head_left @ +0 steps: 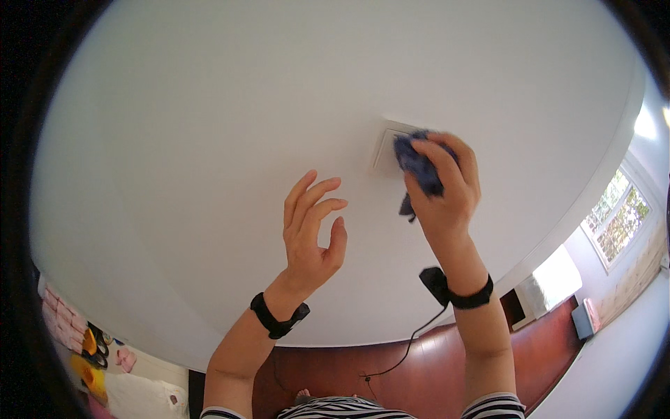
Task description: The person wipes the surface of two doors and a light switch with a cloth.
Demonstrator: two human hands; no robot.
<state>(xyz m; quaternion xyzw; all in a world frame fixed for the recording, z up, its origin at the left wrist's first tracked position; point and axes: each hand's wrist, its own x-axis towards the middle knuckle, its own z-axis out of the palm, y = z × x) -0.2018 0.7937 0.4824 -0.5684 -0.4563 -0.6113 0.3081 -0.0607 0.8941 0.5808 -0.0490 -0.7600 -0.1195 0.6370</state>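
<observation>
My right hand (449, 183) grips a bunched dark blue cloth (421, 166) and presses it over the right part of a white wall switch (385, 152). A loose end of the cloth hangs below my fingers. The switch's left edge and top show; the rest is covered. To the left, my left hand (312, 234) is raised in front of the white wall (209, 126), fingers curved and apart, holding nothing. Each wrist wears a black band, and a cable runs down from the right one.
Reddish-brown floor (419, 363) lies below the wall. At the far right are a window (616, 216), a white-covered piece of furniture (551, 283) and a grey bin-like box (585, 319). At the lower left, a pale bed or cloth (139, 398) has yellow and pink items near it.
</observation>
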